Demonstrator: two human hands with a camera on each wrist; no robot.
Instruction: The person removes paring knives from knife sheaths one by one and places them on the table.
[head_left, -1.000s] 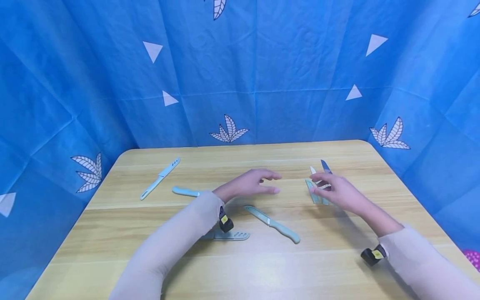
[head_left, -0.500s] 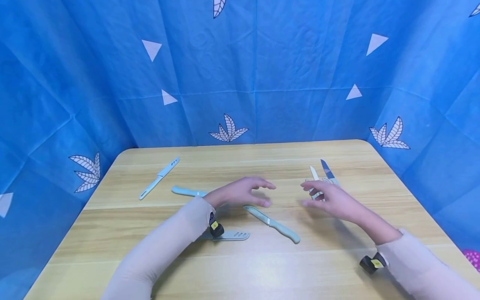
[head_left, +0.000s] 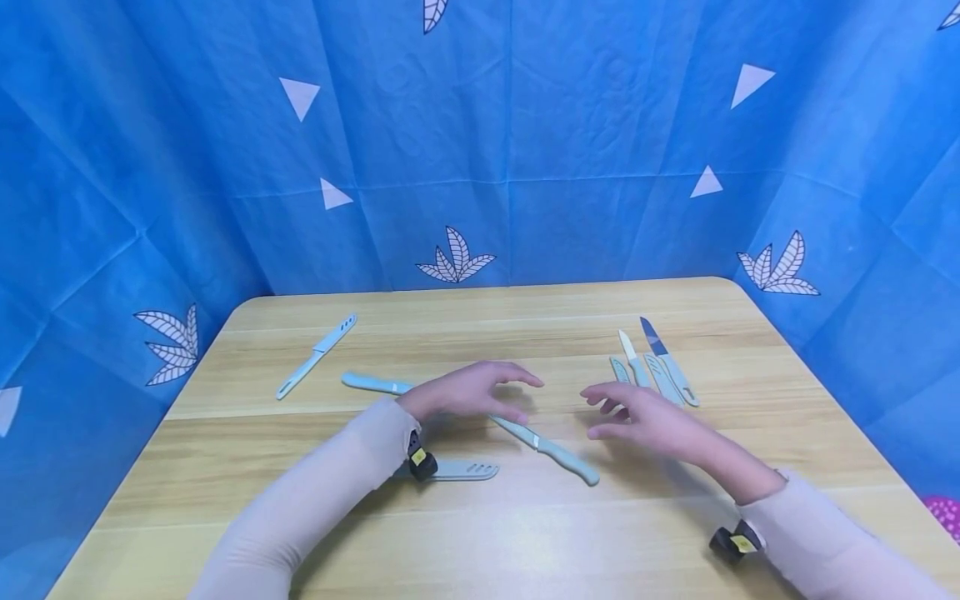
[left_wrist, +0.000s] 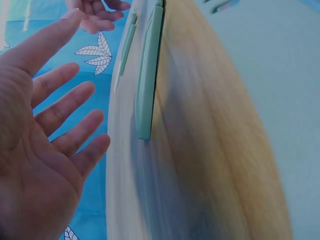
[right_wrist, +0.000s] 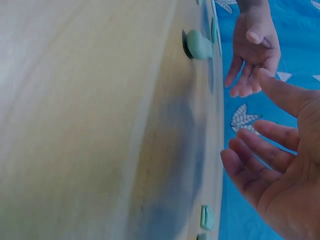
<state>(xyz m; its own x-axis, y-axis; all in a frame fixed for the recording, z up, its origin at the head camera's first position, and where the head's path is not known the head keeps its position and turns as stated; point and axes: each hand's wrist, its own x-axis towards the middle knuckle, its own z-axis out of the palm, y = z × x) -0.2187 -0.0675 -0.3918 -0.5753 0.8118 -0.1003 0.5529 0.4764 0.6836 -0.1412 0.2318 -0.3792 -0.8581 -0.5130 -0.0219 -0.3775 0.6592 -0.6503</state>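
Note:
My left hand (head_left: 468, 390) hovers over the middle of the table, fingers spread and nothing in them. Just below its fingertips lies a light-green knife (head_left: 567, 461) with its blade in a sheath. My right hand (head_left: 656, 419) faces it from the right, fingers loosely bent and holding nothing. Beyond the right hand lie a small paring knife (head_left: 637, 369) with a pale bare blade and a larger knife (head_left: 678, 382) with a dark bare blade. Two slotted sheaths, one short (head_left: 618, 369) and one longer (head_left: 663, 379), lie beside them. Both palms show empty in the wrist views.
A sheathed knife (head_left: 317, 356) lies at the back left of the wooden table (head_left: 540, 542). Another knife (head_left: 371, 382) is partly hidden behind my left forearm, and a slotted sheath (head_left: 467, 471) sticks out from under it. A blue curtain (head_left: 585, 125) surrounds the table.
My right hand has drawn away to the left and nearer from the bare knives and sheaths, uncovering them. My left hand has moved slightly left and nearer. The knives lie still.

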